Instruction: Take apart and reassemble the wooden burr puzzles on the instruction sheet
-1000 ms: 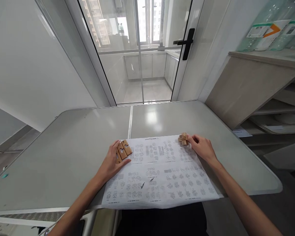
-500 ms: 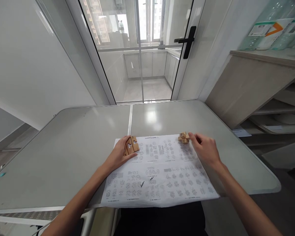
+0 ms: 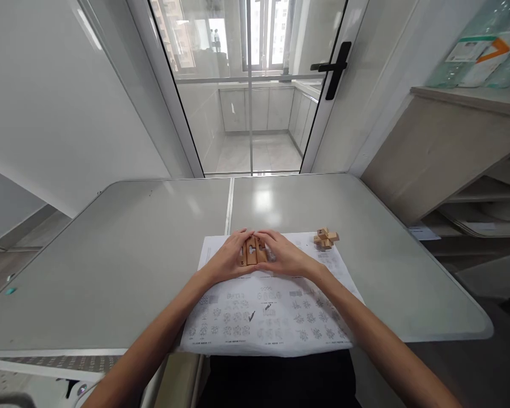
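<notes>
Several notched wooden puzzle pieces [image 3: 251, 251] lie side by side on a printed instruction sheet [image 3: 280, 290], close to its far edge. My left hand [image 3: 227, 259] is curved around their left side, thumb along the near edge and fingers at the far edge. From the right, my right hand [image 3: 288, 255] grips them the same way, so both hands frame the row and partly hide its ends. A small interlocked wooden burr puzzle [image 3: 325, 238] rests at the sheet's far right corner, apart from both hands.
The grey-green table [image 3: 165, 226] has a pale seam across it. Beyond its far edge stands a glass door with a black handle [image 3: 338, 70]. At the right is a wooden shelf unit [image 3: 459, 141] with plastic bottles [image 3: 471, 59] on top.
My right hand has left the burr puzzle and moved left to the notched pieces. My left hand and those pieces have shifted right, and both hands now hold the row.
</notes>
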A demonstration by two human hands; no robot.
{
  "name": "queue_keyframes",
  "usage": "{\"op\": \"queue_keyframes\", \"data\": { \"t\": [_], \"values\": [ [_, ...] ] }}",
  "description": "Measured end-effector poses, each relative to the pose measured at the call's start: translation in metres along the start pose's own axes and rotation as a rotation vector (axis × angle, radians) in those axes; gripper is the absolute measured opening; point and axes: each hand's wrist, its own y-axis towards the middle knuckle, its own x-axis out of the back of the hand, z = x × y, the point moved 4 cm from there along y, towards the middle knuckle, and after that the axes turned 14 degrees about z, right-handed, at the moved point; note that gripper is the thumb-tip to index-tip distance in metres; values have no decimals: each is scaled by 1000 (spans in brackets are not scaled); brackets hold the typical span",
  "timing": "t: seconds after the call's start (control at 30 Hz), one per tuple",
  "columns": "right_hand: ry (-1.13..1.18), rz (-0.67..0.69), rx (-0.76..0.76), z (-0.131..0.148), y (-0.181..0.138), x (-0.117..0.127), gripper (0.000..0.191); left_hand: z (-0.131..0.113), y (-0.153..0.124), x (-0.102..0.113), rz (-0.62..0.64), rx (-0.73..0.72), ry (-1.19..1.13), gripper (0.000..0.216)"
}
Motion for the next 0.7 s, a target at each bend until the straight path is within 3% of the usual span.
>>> {"op": "queue_keyframes", "data": {
  "t": [0.2,0.37,0.53,0.7],
  "values": [
    [66,-34,-10,-13,-6,-2,79,9,-16,17,19,42,2,103],
    [229,-115,-41,-20,-10,0,72,15,-18,25,13,99,36,94],
    [661,-232,-62,-27,-10,8,58,13,-19,31,-58,140,40,89],
    [1104,-214,1,-28,-8,5,60,4,-19,32,-200,123,-16,83]
  ]
}}
